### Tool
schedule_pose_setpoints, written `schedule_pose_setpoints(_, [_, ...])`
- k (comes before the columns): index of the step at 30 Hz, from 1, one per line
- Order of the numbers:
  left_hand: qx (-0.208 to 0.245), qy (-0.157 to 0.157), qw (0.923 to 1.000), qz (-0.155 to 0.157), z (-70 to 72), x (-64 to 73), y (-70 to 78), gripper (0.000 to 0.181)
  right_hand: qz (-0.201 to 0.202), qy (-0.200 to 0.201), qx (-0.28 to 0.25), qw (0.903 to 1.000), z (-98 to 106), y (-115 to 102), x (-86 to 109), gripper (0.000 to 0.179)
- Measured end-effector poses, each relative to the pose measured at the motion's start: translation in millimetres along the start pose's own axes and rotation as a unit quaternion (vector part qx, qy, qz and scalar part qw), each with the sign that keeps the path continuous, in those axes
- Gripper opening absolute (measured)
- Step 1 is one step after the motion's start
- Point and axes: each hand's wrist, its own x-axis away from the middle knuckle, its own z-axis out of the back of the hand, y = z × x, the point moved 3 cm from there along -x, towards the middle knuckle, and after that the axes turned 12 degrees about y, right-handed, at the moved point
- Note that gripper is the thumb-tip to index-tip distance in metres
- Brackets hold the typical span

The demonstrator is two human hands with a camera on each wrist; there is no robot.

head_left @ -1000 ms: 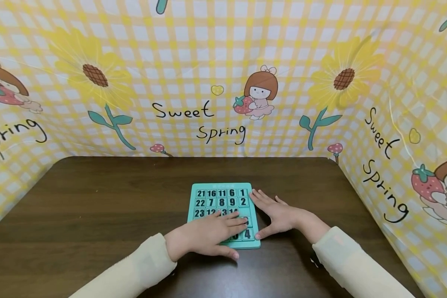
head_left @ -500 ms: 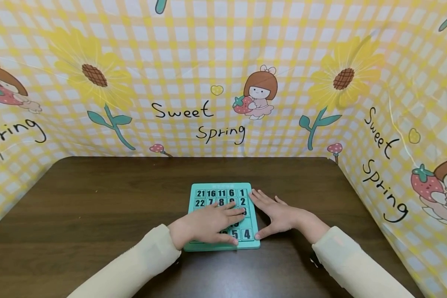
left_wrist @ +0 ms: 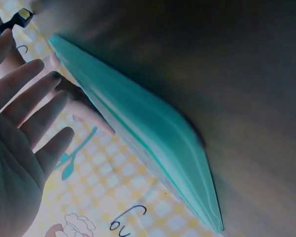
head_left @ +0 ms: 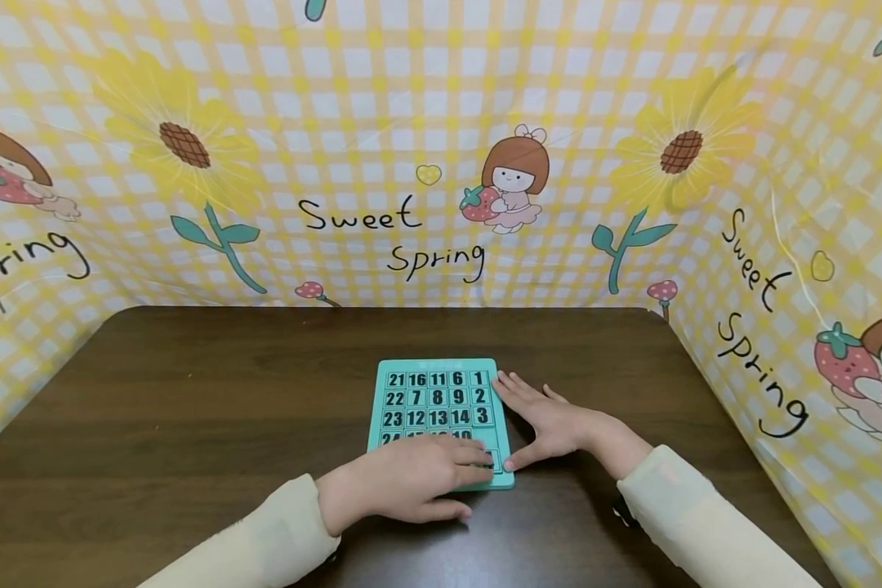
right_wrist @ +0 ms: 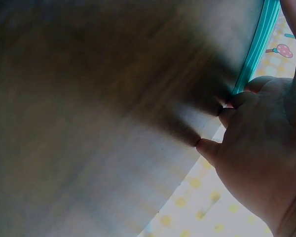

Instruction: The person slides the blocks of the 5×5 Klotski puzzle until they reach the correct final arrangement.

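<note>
A teal number slide puzzle (head_left: 441, 363) lies flat on the table, its black-numbered tiles facing up. My left hand (head_left: 404, 478) lies over its near rows, fingers extended to the right, the fingertips over the lowest tile of the right column. That tile's number is mostly covered. Tile 3 (head_left: 483, 416) sits under tile 2, with a gap just below it. Along the puzzle's right side rests my right hand (head_left: 551, 420), thumb at the near corner and fingers farther up the edge. In the left wrist view, the left hand's fingers (left_wrist: 39, 98) are spread beside the puzzle's teal side (left_wrist: 138, 113).
The dark wooden table (head_left: 228, 376) extends around the puzzle. A yellow checked cloth (head_left: 382, 122) with flowers and lettering hangs behind the table and along both sides.
Tile 3 has slid one place away from me, leaving the gap below it. My left hand went forward with it, then drew back to the near rows. The right hand has stayed put.
</note>
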Motion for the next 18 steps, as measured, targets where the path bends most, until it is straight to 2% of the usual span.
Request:
schedule_pose_setpoints(4, [-0.005,0.011,0.9996,-0.024,-2.2,-2.7,3.7,0.042,0.001,0.001,-0.002,1.0000,0,0,0.0,0.119])
schedule_pose_setpoints(7, [-0.003,0.003,0.9998,-0.021,-4.2,-4.1,2.5,0.043,0.000,0.000,-0.004,1.0000,-1,1,0.1,0.119])
schedule_pose_setpoints(13, [-0.006,-0.017,0.9998,0.000,-6.1,-5.1,-6.1,0.045,-0.002,0.000,-0.005,1.0000,-1,2,0.2,0.119])
schedule_pose_setpoints(18, [0.001,-0.032,0.9990,0.031,-7.1,-6.2,-15.9,0.047,0.001,0.000,-0.004,1.0000,-1,2,0.1,0.119])
